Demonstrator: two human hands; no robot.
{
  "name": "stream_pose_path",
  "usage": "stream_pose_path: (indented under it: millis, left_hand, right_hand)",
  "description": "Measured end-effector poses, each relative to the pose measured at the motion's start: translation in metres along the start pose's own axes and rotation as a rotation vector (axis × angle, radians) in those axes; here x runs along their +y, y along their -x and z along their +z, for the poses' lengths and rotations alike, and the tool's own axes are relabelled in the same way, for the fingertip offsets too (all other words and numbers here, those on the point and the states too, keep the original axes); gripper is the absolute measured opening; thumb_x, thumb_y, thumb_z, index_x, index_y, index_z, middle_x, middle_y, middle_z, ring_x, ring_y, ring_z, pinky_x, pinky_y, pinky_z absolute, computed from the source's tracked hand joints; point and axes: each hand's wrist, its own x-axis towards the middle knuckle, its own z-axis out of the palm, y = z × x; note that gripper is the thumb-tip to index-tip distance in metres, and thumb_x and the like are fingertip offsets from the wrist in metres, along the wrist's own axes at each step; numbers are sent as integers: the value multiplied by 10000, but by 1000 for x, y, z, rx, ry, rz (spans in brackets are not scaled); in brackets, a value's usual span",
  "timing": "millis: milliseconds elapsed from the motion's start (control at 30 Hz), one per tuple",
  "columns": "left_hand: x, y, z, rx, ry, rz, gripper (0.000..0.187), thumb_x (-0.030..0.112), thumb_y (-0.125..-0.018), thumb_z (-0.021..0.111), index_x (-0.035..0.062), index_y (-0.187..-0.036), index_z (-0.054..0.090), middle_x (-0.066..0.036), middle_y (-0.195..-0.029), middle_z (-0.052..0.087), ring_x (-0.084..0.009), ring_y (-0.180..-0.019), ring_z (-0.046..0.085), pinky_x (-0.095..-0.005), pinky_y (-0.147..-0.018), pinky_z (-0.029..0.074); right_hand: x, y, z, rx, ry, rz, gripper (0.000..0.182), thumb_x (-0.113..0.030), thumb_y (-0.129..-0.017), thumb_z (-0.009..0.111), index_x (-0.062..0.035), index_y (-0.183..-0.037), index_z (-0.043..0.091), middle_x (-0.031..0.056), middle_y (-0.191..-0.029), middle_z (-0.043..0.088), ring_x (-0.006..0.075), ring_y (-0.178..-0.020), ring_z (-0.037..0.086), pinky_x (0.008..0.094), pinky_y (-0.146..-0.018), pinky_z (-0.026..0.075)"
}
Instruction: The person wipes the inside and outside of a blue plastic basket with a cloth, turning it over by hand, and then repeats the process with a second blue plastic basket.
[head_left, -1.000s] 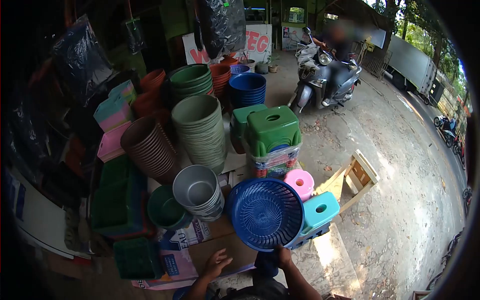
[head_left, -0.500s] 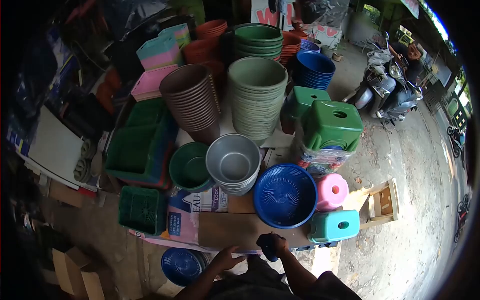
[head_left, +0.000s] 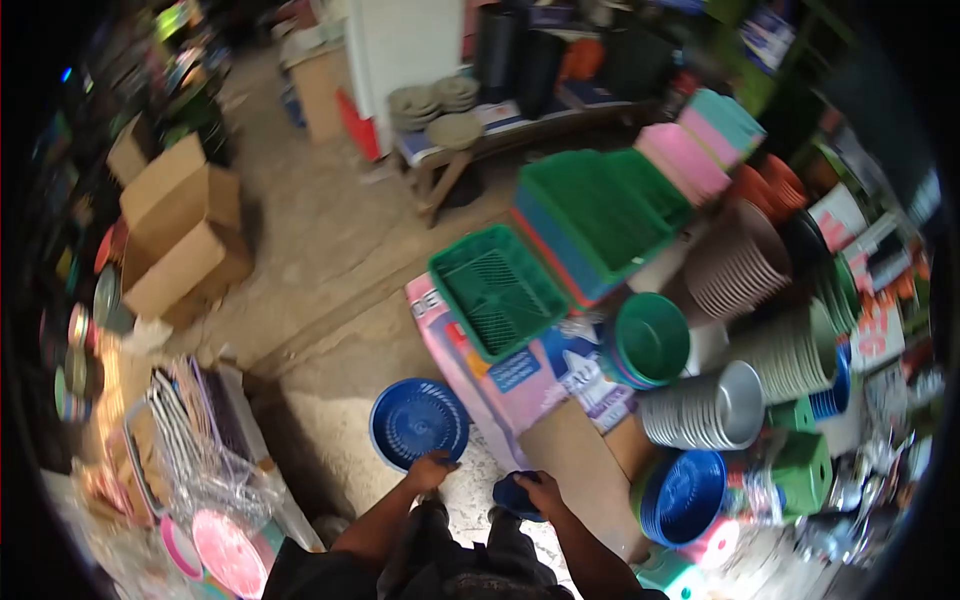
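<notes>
My left hand (head_left: pixel 432 471) is beside the near rim of a blue plastic basket (head_left: pixel 418 425) on the floor; its fingers look loosely apart and I see nothing in them. My right hand (head_left: pixel 543 492) grips a dark blue, soft-looking bundle (head_left: pixel 516 496), perhaps cloth, at the table's front edge. Near that hand, a flat piece of brown cardboard (head_left: pixel 580 470) lies on the table. Further right stands a stack of blue basins (head_left: pixel 683 500), with a stack of silver-grey pots (head_left: pixel 700 410) tipped in view behind it.
Green trays (head_left: pixel 497 290) and a green basin stack (head_left: pixel 650 340) occupy the table. An open cardboard box (head_left: pixel 190 240) stands on the floor at the left. Wrapped goods and a pink round item (head_left: pixel 232 555) are low on the left. A wooden bench (head_left: pixel 455 175) is behind.
The view has swung left, bringing the floor and the cardboard box into sight. My left hand now appears close to the floor basket. The dark blue bundle stays in my right hand.
</notes>
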Motion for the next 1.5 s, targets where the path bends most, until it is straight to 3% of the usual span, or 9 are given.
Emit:
stream_pose_path:
  millis: [133,200,467,900,1000,1100,1267,1333,1500]
  left_hand:
    - [-148,-40,-38,309,793,-166,374,302,-767,732,27,-1013,674,-141,-893,683,-272,-861,645,-310,-843,474]
    - [-188,-51,-62,441,808,-549,370,267,-772,721,5,-1025,654,-190,-985,668,-296,-939,631,-339,-863,471]
    - [-290,-160,-41,573,495,-369,519,296,-800,689,-37,-1178,563,-235,-1152,609,-328,-1077,584,-372,-922,451]
    - [-243,-134,-58,505,874,-368,723,146,-758,676,-10,-1364,313,-162,-1154,596,-246,-1023,579,-321,-912,436]
    - [-219,-94,-86,461,1064,-274,692,129,-803,639,-36,-1384,301,-185,-1198,569,-246,-1052,575,-335,-920,446]
    - [-154,-38,-99,504,767,-272,818,285,-802,678,-33,-1429,260,-257,-1321,478,-314,-1146,539,-356,-969,421]
    - [-57,11,-80,62,1311,-316,619,316,-799,702,40,-1292,449,-101,-1183,571,-265,-1037,566,-371,-828,478]
    - [-20,18,-52,261,1207,-133,454,210,-830,649,-10,-1199,505,-136,-1069,616,-266,-931,613,-395,-786,507]
    - [42,76,5,40,1114,-29,268,191,-902,566,12,-1096,521,-119,-930,632,-253,-809,640,-390,-736,538]
  right_hand:
    - [19,-54,76,-252,462,-57,683,-415,-647,815,42,-1109,603,188,-1018,652,263,-976,626,350,-871,480]
    - [26,-88,118,-218,526,0,761,-381,-597,839,77,-1136,557,246,-1108,615,331,-1051,601,379,-896,468]
    - [52,-253,213,71,742,164,812,-258,-586,856,46,-1218,448,258,-1196,564,372,-1113,567,411,-932,461]
    - [46,-227,215,332,440,125,534,-42,-613,804,76,-1063,540,193,-1039,634,312,-956,631,386,-867,500]
    - [-11,-167,186,-194,9,126,458,-42,-640,805,37,-1031,579,141,-932,656,217,-861,637,357,-772,527]
    - [-24,-113,175,-276,403,-67,540,-227,-615,852,32,-1010,592,124,-942,637,217,-860,605,358,-790,488]
    - [-31,-3,191,-332,522,-439,335,-206,-713,746,-59,-940,547,141,-862,618,294,-821,625,391,-719,483]
    - [-47,44,186,-355,637,-384,346,-203,-742,706,-95,-1039,566,195,-977,638,389,-942,611,444,-786,491]
    - [-38,114,67,-399,650,-415,408,-260,-778,671,-106,-1149,602,178,-1043,648,348,-952,631,405,-846,495]
